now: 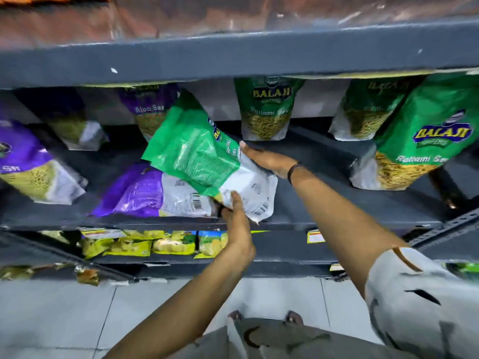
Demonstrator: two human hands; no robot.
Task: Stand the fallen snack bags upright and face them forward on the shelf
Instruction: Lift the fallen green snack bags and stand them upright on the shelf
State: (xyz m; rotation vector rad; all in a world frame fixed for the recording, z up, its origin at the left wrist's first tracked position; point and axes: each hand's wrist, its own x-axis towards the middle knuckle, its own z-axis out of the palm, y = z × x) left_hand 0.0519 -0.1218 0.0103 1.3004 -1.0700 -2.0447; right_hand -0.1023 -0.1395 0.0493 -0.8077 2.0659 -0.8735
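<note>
A green-and-white snack bag [204, 161] is tilting back-side out near the shelf's [324, 161] front edge, overlapping a purple bag [145, 193] lying flat on its front.

Yellow packets [145, 244] fill the lower rack above a grey tiled floor [77, 312].

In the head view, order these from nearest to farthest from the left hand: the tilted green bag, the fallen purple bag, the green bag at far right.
1. Tilted green bag: held by the left hand.
2. Fallen purple bag: just left, lying flat.
3. Green bag at far right: across the shelf.
</note>
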